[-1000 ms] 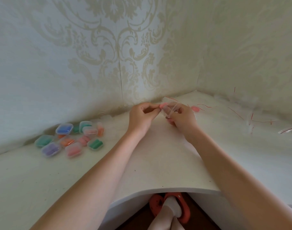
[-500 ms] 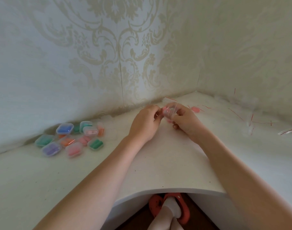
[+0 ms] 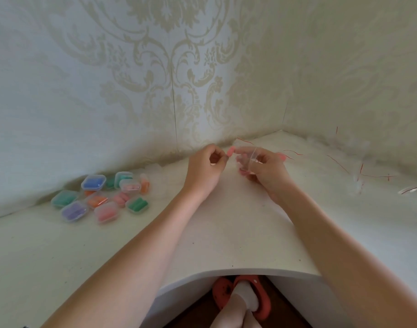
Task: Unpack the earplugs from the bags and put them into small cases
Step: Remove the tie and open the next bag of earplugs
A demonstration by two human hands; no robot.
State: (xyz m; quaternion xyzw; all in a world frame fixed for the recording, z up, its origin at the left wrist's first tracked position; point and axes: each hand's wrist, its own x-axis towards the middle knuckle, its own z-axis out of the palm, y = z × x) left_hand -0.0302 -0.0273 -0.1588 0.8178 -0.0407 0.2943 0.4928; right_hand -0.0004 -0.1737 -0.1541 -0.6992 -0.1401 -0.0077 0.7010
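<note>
Both hands are raised a little above the white corner desk (image 3: 226, 233). My right hand (image 3: 265, 169) holds a small clear plastic case (image 3: 248, 159), open, with something pink inside near the bottom. My left hand (image 3: 206, 168) pinches a pink earplug (image 3: 230, 152) between thumb and forefinger, right at the case's left edge. Another pink earplug (image 3: 283, 157) lies on the desk just behind my right hand. Empty clear bags with red seal strips (image 3: 358, 178) lie scattered to the right.
A cluster of several closed small cases (image 3: 101, 197) holding blue, green, purple, orange and pink earplugs sits at the left by the wall. The walls meet in a corner behind the hands. Below the desk's curved front edge I see a foot in an orange slipper (image 3: 247, 297).
The hands first came together with the earplug at the case, then parted slightly. Now my left hand holds the pink earplug at the case's upper left edge.
</note>
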